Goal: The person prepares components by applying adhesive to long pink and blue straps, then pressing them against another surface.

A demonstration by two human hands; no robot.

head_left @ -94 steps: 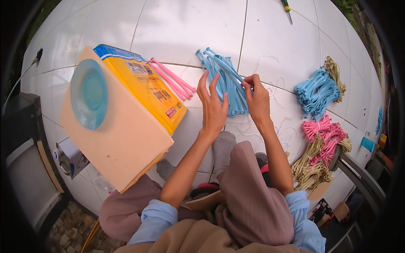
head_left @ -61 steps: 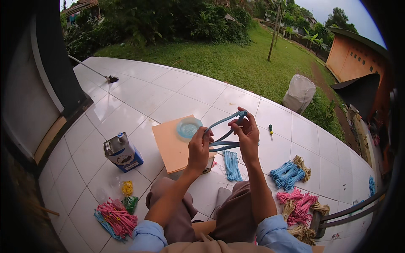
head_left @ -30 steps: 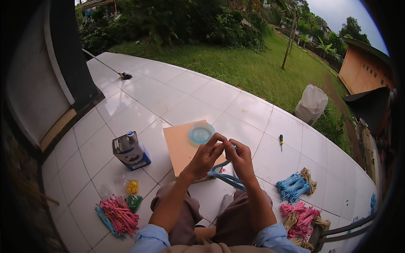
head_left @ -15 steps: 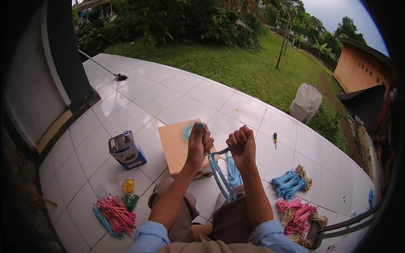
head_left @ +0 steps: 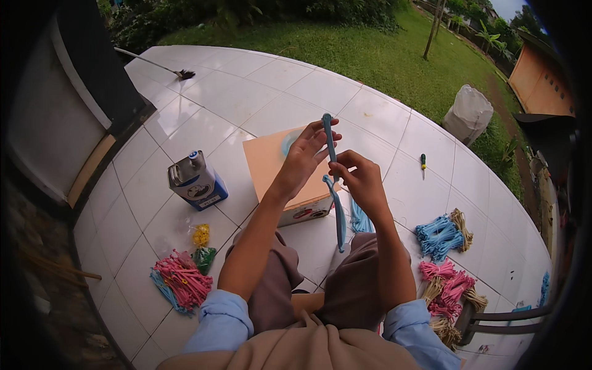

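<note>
My right hand [head_left: 362, 179] pinches a light-blue rubbery strap [head_left: 328, 132] between thumb and fingers. One length of it stands upright with a rounded end on top; another length [head_left: 340, 222] hangs below over my knees. My left hand [head_left: 305, 151] is beside the upper length, its fingers spread and reaching behind it. Beneath my hands stands a box with a tan top board [head_left: 262, 163]. A clear bluish ring, perhaps a tape roll [head_left: 287, 145], lies on that board, partly hidden by my left hand. More light-blue straps [head_left: 359, 217] lie beyond my right knee.
At left stand a blue-and-silver can [head_left: 198, 180], a pile of pink straps [head_left: 183, 279] and small bags with yellow [head_left: 201, 235] and green contents. Blue bundles [head_left: 439, 237], pink bundles [head_left: 453, 290] and a screwdriver [head_left: 423, 163] lie at right. A white sack [head_left: 468, 114] stands by the grass.
My fists, which gripped the strap apart, have loosened. The left fingers have spread, the right hand now pinches the strap, and its upper length points upward. The view has shifted.
</note>
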